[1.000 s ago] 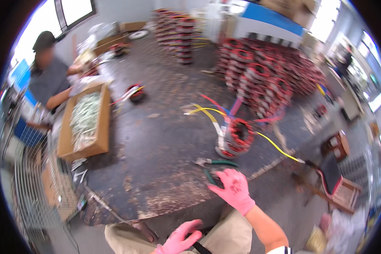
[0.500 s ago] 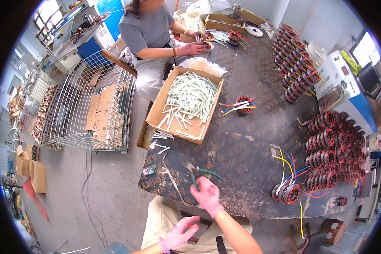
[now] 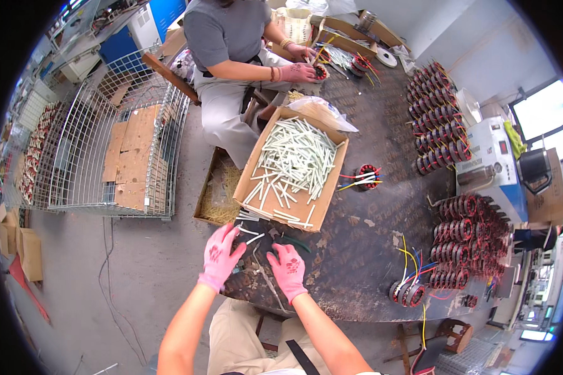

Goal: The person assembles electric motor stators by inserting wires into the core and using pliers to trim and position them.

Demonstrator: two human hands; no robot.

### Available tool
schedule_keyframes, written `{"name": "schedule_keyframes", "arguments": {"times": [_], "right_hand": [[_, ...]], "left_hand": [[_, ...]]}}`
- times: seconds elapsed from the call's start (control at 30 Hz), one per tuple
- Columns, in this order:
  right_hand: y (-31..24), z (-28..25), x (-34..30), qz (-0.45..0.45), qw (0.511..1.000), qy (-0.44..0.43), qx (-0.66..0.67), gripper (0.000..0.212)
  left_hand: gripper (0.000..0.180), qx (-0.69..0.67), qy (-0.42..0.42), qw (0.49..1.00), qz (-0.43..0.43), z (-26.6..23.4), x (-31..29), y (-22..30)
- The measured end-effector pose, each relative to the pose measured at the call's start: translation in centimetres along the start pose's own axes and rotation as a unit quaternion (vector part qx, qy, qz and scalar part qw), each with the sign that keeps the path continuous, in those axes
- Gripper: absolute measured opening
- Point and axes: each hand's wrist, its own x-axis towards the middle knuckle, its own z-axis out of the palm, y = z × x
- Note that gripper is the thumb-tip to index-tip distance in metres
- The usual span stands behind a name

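Note:
My left hand [image 3: 219,255], in a pink glove, has its fingers spread at the table's left edge. Its fingertips are beside several loose white sleeves [image 3: 250,238], and I see nothing held in it. My right hand [image 3: 288,270], also gloved, is bent over pliers with green handles [image 3: 296,242]. One handle shows beyond the fingers; the other is hidden under the hand. Just beyond both hands a cardboard box [image 3: 341,178] holds a heap of short white sleeves [image 3: 297,156]. A small package [image 3: 238,267] lies between the hands, partly covered.
A wound ring with coloured leads [image 3: 368,177] lies right of the box. More rings [image 3: 408,292] stand near the front edge, with stacks [image 3: 456,237] at the right. Across the table a seated person's gloved hand [image 3: 299,73] holds another ring. A wire cage [image 3: 112,162] stands left.
My left hand has risen from my lap to the loose sleeves. My right hand and the pliers have moved left and farther in, nearer the box. The view has shifted.

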Motion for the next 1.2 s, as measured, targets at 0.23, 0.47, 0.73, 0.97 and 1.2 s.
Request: {"name": "schedule_keyframes", "arguments": {"times": [0.23,0.47,0.73,0.97,1.2], "right_hand": [[-2.1,3.1,6.8,-0.069,0.988,0.012,-0.134,0.042],[-1.6,4.4,7.3,-0.072,0.988,-0.006,-0.137,0.055],[-1.8,2.6,7.9,-0.094,0.985,-0.062,-0.133,0.063],[-2.3,3.4,8.5,-0.096,0.976,-0.083,-0.179,0.051],[-3.8,5.7,9.7,-0.13,0.953,-0.117,-0.246,0.023]], "left_hand": [[0.097,0.033,-0.106,0.991,0.071,2.3,6.1,-1.4],[0.062,0.049,-0.052,0.989,0.131,4.9,5.7,-4.2],[0.055,0.044,-0.052,0.987,0.143,4.7,6.1,-4.3],[0.045,0.058,-0.023,0.995,0.075,4.4,3.7,-4.6],[0.033,0.074,-0.009,0.991,0.115,3.8,3.4,-6.6]]}}
